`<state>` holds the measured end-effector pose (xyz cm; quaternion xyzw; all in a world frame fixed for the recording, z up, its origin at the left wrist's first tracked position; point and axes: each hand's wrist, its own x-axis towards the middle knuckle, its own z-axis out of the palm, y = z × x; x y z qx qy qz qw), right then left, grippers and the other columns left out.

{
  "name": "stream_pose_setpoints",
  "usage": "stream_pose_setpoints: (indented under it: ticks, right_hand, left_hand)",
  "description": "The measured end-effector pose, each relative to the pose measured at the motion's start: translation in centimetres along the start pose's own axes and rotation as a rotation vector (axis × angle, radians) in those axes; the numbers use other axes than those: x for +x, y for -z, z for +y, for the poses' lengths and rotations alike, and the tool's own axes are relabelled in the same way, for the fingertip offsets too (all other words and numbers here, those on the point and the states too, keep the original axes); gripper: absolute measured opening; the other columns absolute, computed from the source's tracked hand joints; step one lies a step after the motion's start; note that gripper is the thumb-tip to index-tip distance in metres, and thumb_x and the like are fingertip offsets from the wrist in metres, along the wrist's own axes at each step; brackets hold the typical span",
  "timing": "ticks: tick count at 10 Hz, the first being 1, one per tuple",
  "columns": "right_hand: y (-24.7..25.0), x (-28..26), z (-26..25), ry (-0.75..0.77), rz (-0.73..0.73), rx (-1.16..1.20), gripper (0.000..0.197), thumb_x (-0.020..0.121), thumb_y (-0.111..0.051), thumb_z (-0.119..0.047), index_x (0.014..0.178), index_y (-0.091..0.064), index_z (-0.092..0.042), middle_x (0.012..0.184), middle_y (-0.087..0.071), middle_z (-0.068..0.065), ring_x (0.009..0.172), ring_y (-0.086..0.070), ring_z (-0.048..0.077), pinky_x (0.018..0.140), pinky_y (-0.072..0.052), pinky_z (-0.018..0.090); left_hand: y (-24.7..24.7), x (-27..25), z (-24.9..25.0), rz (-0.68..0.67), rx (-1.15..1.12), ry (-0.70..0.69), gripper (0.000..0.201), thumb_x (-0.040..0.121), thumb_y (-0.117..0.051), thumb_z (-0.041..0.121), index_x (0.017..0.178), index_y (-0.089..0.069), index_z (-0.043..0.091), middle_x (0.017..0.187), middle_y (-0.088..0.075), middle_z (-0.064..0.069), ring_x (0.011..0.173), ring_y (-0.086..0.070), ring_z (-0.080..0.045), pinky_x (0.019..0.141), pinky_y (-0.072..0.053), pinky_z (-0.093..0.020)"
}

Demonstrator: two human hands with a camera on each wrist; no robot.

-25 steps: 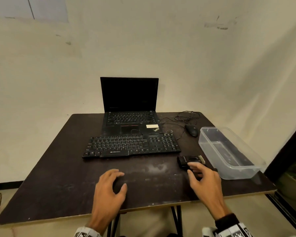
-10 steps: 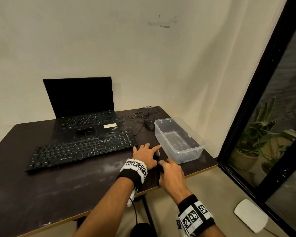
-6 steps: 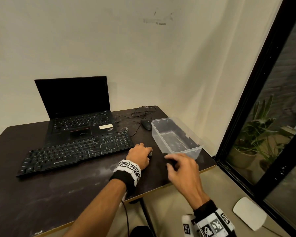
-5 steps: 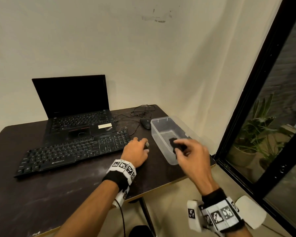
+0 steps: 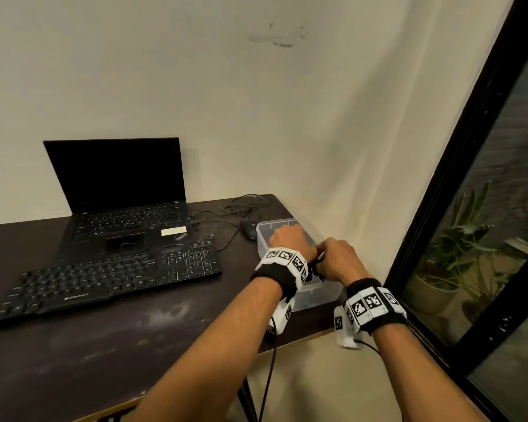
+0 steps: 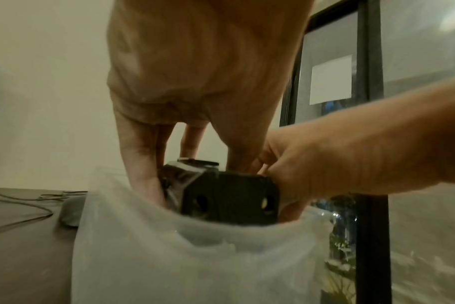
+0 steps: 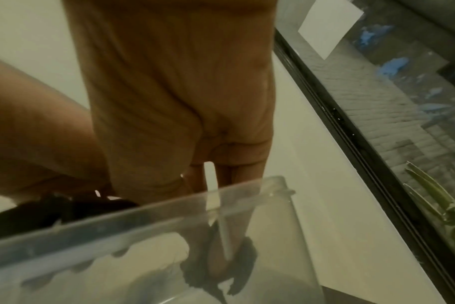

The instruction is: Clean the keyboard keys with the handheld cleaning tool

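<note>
Both hands meet over the clear plastic container (image 5: 314, 295) at the table's right edge. My left hand (image 5: 287, 239) grips the black boxy cleaning tool (image 6: 229, 195) from above, inside the container's rim (image 6: 195, 257). My right hand (image 5: 336, 260) pinches the same tool from its right side (image 6: 286, 174). In the head view only a sliver of the tool (image 5: 314, 269) shows between the wrists. The right wrist view shows fingers reaching down behind the container wall (image 7: 143, 214), with a dark shape below them. The black keyboard (image 5: 110, 278) lies untouched to the left.
An open black laptop (image 5: 119, 190) stands behind the keyboard. A black mouse (image 5: 249, 229) and its coiled cable (image 5: 244, 205) lie just left of the container. A dark window frame (image 5: 454, 178) runs close on the right, past the table edge.
My left hand lifted the tool off the table and carried it right, over the container. The right hand, which held a dark piece above the container, now meets the left hand on the tool.
</note>
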<state>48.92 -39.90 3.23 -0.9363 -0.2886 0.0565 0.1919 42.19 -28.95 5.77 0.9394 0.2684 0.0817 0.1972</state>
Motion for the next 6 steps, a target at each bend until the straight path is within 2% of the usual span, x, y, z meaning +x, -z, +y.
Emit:
stream_pose_setpoints:
  ticks: [1,2,3,4,5,6]
  right_hand:
    - [-1.1,0.4,0.5,0.002,-0.038,-0.048,0.023,0.089,-0.073,-0.012,0.112,-0.08,-0.013,0.116,-0.076,0.016,0.108,-0.072,0.036,0.092,-0.059,0.037]
    - [-1.8,1.0,0.9,0.006,-0.066,-0.027,0.021,0.091,-0.075,-0.018,0.111,-0.079,-0.014,0.116,-0.077,0.013,0.106,-0.072,0.033,0.091,-0.057,0.035]
    - [-1.7,1.3,1.1,0.016,-0.124,-0.041,0.023,0.093,-0.077,-0.021,0.115,-0.078,-0.014,0.121,-0.076,0.01,0.11,-0.071,0.029,0.097,-0.057,0.036]
    - [-1.5,1.3,0.7,0.032,-0.185,-0.066,0.026,0.094,-0.075,-0.019,0.119,-0.077,-0.013,0.124,-0.075,0.01,0.114,-0.07,0.03,0.101,-0.057,0.037]
    - [-1.2,0.9,0.4,0.04,-0.176,-0.101,0.025,0.093,-0.076,-0.018,0.118,-0.077,-0.013,0.124,-0.075,0.01,0.112,-0.071,0.028,0.101,-0.057,0.038]
    - [-0.9,0.5,0.3,0.024,-0.027,-0.108,0.028,0.093,-0.077,-0.023,0.12,-0.076,-0.018,0.122,-0.075,0.007,0.111,-0.071,0.027,0.099,-0.059,0.039]
  left_hand:
    - [-2.3,1.2,-0.1,-0.048,0.076,0.035,0.039,0.097,-0.067,0.037,0.121,-0.069,0.006,0.122,-0.072,-0.018,0.117,-0.068,-0.037,0.091,-0.058,-0.042]
    - [-4.1,1.7,-0.1,-0.114,0.145,0.041,0.038,0.103,-0.058,0.04,0.124,-0.071,0.011,0.125,-0.072,-0.014,0.118,-0.068,-0.036,0.082,-0.05,-0.039]
    - [-5.0,1.7,-0.2,-0.134,0.176,-0.007,0.029,0.107,-0.052,0.031,0.121,-0.071,0.013,0.123,-0.073,-0.011,0.115,-0.069,-0.034,0.077,-0.045,-0.037]
    - [-5.1,1.2,-0.6,-0.149,0.187,-0.056,0.027,0.109,-0.051,0.027,0.115,-0.071,0.011,0.121,-0.073,-0.013,0.114,-0.069,-0.033,0.077,-0.045,-0.035]
    - [-4.0,0.5,-0.5,-0.156,0.191,-0.099,0.026,0.106,-0.055,0.027,0.117,-0.071,0.01,0.122,-0.073,-0.015,0.113,-0.069,-0.034,0.079,-0.047,-0.034]
    - [-2.1,-0.2,-0.7,-0.131,0.172,-0.118,0.037,0.101,-0.06,0.031,0.127,-0.067,0.006,0.132,-0.064,-0.018,0.12,-0.064,-0.038,0.095,-0.054,-0.042]
